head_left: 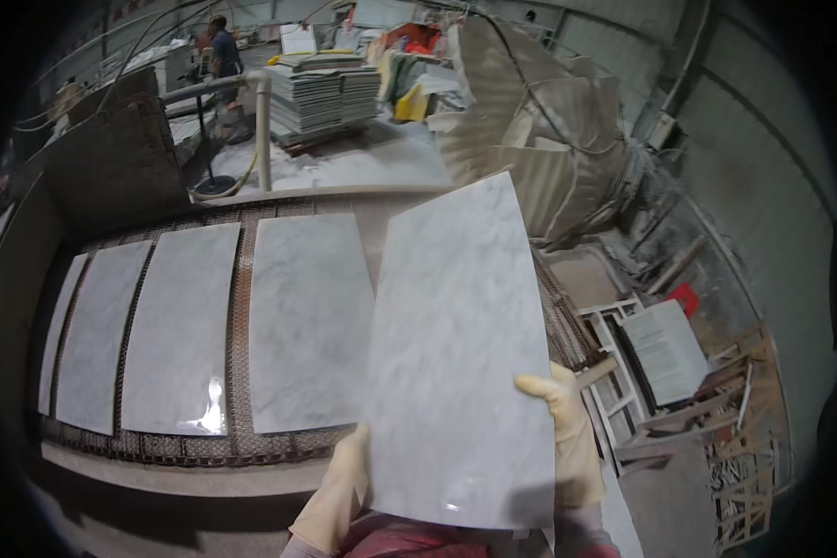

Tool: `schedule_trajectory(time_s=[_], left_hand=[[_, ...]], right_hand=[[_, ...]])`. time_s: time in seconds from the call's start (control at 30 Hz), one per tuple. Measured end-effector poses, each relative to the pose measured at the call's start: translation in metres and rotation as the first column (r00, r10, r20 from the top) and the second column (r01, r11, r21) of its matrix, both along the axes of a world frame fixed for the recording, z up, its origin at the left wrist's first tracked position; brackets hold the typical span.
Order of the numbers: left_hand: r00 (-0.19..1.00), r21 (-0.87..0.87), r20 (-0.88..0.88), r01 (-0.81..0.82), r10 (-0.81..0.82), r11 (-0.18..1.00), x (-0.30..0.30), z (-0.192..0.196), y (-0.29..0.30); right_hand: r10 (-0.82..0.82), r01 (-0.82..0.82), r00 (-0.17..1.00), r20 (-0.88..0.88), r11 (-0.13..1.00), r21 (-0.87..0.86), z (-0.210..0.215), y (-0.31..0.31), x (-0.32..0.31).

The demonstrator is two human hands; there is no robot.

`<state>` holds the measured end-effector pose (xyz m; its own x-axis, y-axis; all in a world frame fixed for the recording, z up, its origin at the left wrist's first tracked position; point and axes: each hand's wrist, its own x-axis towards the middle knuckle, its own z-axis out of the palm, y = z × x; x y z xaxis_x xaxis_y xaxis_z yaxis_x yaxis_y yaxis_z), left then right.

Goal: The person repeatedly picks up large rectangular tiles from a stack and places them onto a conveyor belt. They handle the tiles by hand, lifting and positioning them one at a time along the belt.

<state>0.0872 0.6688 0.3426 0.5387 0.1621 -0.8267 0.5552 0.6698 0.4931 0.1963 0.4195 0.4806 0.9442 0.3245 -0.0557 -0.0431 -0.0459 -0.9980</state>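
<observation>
I hold a white marble tile point(456, 344) with grey veins, lifted and tilted above the right end of a mesh conveyor belt point(242, 279). My left hand point(337, 498), in a yellow rubber glove, grips its lower left edge. My right hand point(567, 432), gloved the same way, grips its right edge, thumb over the face. Several similar marble tiles lie flat side by side on the belt to the left, the nearest one point(309, 321) just beside the held tile.
A stack of tiles point(321, 93) stands on a pallet at the back, with a person point(221, 56) beyond it. A white pipe post point(263, 130) rises behind the belt. Wrapped bundles point(539, 121) and a rack with tiles point(660, 353) stand at the right.
</observation>
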Motion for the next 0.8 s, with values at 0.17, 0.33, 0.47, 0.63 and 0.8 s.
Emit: schedule_trajectory(time_s=[0.17, 0.33, 0.47, 0.63, 0.8], left_hand=[[0.985, 0.051, -0.148, -0.08, 0.087, 0.995, 0.048, -0.002, -0.024], [0.977, 0.11, -0.181, -0.093, 0.112, 0.99, 0.093, -0.009, -0.026], [0.978, 0.11, -0.139, -0.142, 0.157, 0.984, 0.123, -0.01, -0.028], [0.975, 0.152, -0.122, -0.165, 0.185, 0.974, 0.167, -0.038, -0.02], [0.982, 0.318, -0.141, 0.164, -0.124, 0.934, 0.2, -0.101, 0.003]], right_hand=[[0.155, -0.023, 0.911, -0.381, 0.944, 0.329, -0.037, -0.033, 0.103], [0.251, -0.136, 0.912, -0.324, 0.931, 0.339, -0.074, -0.042, 0.174], [0.368, -0.079, 0.787, -0.495, 0.856, 0.51, -0.089, -0.04, 0.216], [0.51, -0.165, 0.74, -0.439, 0.77, 0.617, -0.112, -0.041, 0.268], [0.507, -0.141, 0.704, -0.497, 0.786, 0.602, -0.15, -0.043, 0.31]])
